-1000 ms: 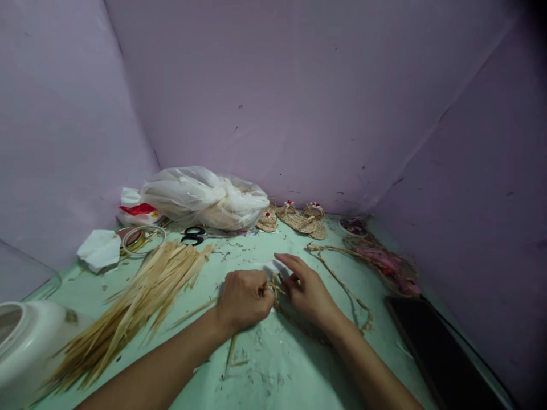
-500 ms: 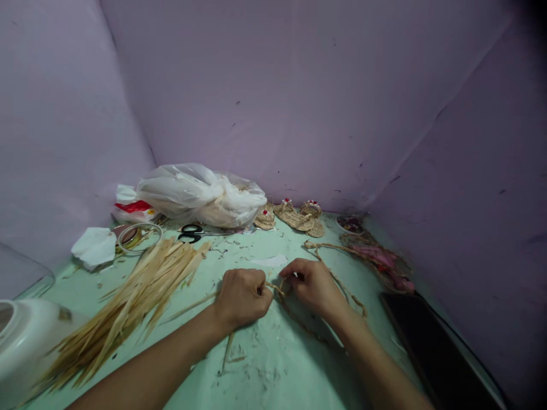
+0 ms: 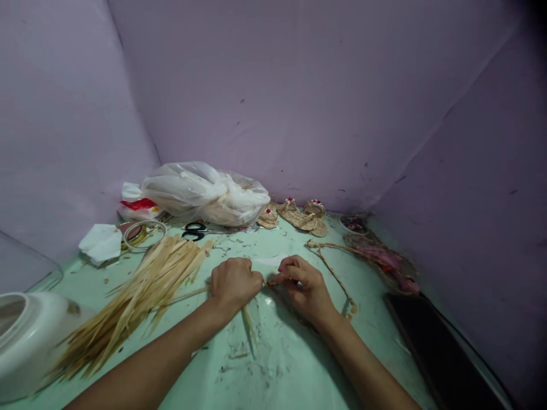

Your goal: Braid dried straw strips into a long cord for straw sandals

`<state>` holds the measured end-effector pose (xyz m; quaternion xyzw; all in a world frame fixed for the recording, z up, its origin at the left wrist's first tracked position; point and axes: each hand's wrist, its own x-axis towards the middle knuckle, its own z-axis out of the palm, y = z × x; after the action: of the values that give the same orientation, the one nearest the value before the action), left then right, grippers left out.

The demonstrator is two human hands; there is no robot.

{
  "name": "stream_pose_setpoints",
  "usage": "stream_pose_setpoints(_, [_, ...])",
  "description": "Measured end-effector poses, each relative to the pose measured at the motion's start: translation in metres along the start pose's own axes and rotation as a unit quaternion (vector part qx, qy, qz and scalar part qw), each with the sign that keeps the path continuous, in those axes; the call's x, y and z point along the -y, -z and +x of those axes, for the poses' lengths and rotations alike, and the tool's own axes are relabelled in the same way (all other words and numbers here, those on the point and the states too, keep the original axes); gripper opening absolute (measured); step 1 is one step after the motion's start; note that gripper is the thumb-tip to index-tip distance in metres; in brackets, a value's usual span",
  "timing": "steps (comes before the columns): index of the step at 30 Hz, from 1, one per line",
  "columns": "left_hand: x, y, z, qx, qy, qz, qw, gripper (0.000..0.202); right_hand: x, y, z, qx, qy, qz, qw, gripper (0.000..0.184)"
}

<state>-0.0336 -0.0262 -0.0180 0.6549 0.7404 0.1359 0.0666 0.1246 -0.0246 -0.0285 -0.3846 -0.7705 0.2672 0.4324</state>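
Note:
My left hand is closed in a fist over straw strips, whose loose ends trail toward me on the pale green table. My right hand pinches the same straw piece just right of the left hand, fingers curled. A braided straw rope runs from under my right hand back toward the far right. A pile of loose straw strips lies to the left of my left hand.
A white plastic bag, black scissors, tape rolls and a white tissue lie at the back left. Small woven straw sandals sit at the back. A white pot stands near left; a dark tablet lies right.
My right hand's fingers, stretched out a second ago, have curled into a pinch on the straw. Both hands shifted slightly away from me, and the loose strip ends swung under my left hand.

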Motion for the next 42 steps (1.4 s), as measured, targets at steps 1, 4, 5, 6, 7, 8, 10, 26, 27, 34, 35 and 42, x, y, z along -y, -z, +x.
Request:
stream_pose_setpoints(1, [-0.001,-0.001,0.001,-0.004,-0.003,-0.009,1.000,0.018,0.001,-0.002,-0.001,0.002,0.013,-0.032,0.999,0.021])
stream_pose_setpoints(4, [-0.002,-0.003,0.002,-0.012,-0.004,-0.059,0.998,0.018,0.001,-0.010,-0.006,-0.017,-0.007,-0.081,0.997,0.016])
stream_pose_setpoints(5, [-0.003,-0.004,0.002,-0.009,-0.002,-0.087,0.996,0.018,0.000,-0.013,-0.007,-0.027,-0.017,-0.081,0.996,0.013])
stream_pose_setpoints(6, [-0.003,-0.005,0.002,-0.003,-0.002,-0.117,0.993,0.018,-0.001,-0.016,-0.007,-0.035,-0.024,-0.074,0.996,0.011])
stream_pose_setpoints(7, [-0.002,-0.006,0.002,0.004,-0.007,-0.150,0.989,0.018,-0.002,-0.018,-0.008,-0.039,-0.029,-0.062,0.997,0.011])
stream_pose_setpoints(8, [-0.002,-0.007,0.001,0.010,-0.014,-0.182,0.983,0.018,-0.002,-0.020,-0.008,-0.040,-0.040,-0.046,0.997,0.012])
stream_pose_setpoints(10, [0.000,-0.010,0.001,0.015,-0.034,-0.238,0.971,0.017,-0.002,-0.022,-0.007,-0.039,-0.089,-0.010,0.995,0.014])
stream_pose_setpoints(26, [-0.003,-0.014,-0.001,0.034,-0.076,-0.456,0.886,0.016,0.023,-0.029,0.004,-0.160,-0.358,0.245,0.886,0.022])
stream_pose_setpoints(27, [-0.004,-0.013,-0.001,0.036,-0.075,-0.465,0.881,0.015,0.024,-0.028,0.004,-0.155,-0.354,0.241,0.890,0.021])
stream_pose_setpoints(34, [-0.014,-0.012,0.001,0.066,-0.031,-0.559,0.826,0.015,0.022,-0.023,0.009,-0.111,-0.318,0.241,0.910,0.018])
stream_pose_setpoints(35, [-0.016,-0.012,0.001,0.064,-0.029,-0.548,0.834,0.015,0.021,-0.021,0.010,-0.107,-0.314,0.224,0.917,0.016])
stream_pose_setpoints(42, [-0.012,0.000,-0.002,-0.058,-0.174,-0.165,0.969,0.021,0.019,-0.008,0.009,-0.068,-0.221,-0.093,0.968,0.014])
